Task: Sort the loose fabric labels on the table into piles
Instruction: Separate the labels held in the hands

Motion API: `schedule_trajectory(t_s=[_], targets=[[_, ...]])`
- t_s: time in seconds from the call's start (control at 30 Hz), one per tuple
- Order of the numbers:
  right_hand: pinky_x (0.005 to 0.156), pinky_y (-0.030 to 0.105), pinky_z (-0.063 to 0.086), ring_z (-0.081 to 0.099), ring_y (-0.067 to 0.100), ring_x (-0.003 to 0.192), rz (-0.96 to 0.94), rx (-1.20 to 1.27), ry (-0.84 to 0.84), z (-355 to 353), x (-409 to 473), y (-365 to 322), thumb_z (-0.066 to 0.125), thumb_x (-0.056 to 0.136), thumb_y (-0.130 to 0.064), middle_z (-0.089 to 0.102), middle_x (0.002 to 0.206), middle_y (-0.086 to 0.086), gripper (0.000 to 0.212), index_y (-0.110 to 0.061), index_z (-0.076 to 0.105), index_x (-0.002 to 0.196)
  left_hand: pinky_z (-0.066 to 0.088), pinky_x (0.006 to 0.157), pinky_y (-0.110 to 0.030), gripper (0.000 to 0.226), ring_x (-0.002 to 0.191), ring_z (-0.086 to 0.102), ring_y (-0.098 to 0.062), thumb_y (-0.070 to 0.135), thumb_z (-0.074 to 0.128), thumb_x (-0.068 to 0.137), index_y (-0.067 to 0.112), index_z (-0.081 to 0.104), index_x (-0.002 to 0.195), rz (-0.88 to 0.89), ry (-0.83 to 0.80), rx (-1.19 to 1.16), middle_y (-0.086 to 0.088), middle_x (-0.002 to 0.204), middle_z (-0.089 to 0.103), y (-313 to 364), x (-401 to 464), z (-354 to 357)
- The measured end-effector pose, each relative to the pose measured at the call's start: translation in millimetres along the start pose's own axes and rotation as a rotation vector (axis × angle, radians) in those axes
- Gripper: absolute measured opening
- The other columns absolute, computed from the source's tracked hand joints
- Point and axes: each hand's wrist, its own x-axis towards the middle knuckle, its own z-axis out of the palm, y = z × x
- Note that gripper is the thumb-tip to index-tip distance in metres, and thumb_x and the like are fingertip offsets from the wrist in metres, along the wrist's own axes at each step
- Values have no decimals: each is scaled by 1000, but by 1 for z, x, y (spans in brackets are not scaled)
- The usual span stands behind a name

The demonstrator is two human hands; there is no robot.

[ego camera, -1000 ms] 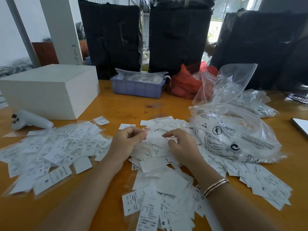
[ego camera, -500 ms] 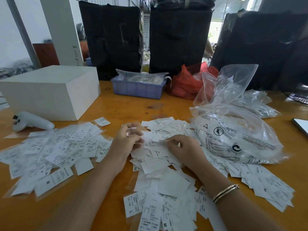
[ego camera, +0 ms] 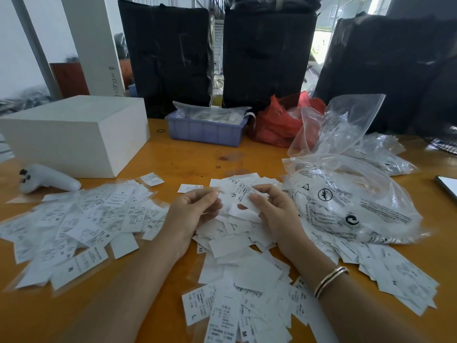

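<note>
White fabric labels are lying all over the orange table (ego camera: 173, 154), w/ both hands working at centre frame. Left hand (ego camera: 195, 214) is curling its fingers and seems to be pinching the edge of a label (ego camera: 236, 194) marked XL; right hand (ego camera: 272, 209) is gripping the other end of it plus maybe a few more beneath, can't tell how many. So neither hand is free or spread wide, both are closing on the same bit of cloth.

Labels are sitting in three loose spreads: left pile (ego camera: 81, 226) at mid-left, middle heap (ego camera: 242, 276) running from the hands down to the bottom edge, right spread (ego camera: 395, 273) at lower right, partly under the clear plastic bag (ego camera: 346, 201).

Risks, as I'm judging it:
- piles are lying close and ragged, so a forearm sweeping across could be mixing left pile w/ middle heap
- labels are thin and sticking together, so two sizes could be going down as one
- left pile is showing XS and M side by side, so it may be no clean sort yet; misreading upside-down print is likely
- bag is overlapping labels at right, so nudging it could be dragging or hiding some
- bracelet (ego camera: 331, 280) could be snagging loose ones when the wrist is passing low
</note>
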Motion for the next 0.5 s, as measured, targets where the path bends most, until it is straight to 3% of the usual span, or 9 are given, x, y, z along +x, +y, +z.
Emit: schedule_trajectory(t_s=[0.13, 0.23, 0.43, 0.5], targets=[[41, 7, 37, 53, -3, 43, 14, -26, 4, 1, 3, 5, 58, 92, -16, 74, 83, 10, 7, -19, 63, 96, 55, 63, -22, 13, 78, 72, -14, 29, 70, 83, 18, 72, 76, -12, 14, 10, -4, 81, 75, -1, 0, 2], [38, 10, 33, 45, -1, 39, 18, -96, 25, -1, 6, 9, 59, 92, -20, 71, 87, 21, 8, -24, 63, 97, 55, 65, -23, 17, 80, 72, -15, 32, 70, 79, 15, 71, 74, -8, -6, -9, -6, 82, 75, -1, 0, 3], [39, 6, 36, 52, -4, 41, 1, -17, 3, 1, 4, 6, 56, 93, -15, 74, 78, 8, 10, -21, 62, 99, 55, 62, -20, 34, 80, 72, -15, 38, 70, 66, 14, 68, 89, 30, -58, -16, -4, 82, 75, 0, -3, 3], [38, 8, 35, 49, -1, 39, 5, -13, -13, 1, 4, 6, 56, 93, -15, 73, 81, 14, 10, -22, 62, 99, 54, 61, -18, 34, 80, 72, -14, 35, 68, 70, 11, 68, 94, 47, -75, 17, -3, 83, 75, 0, -3, 4]])
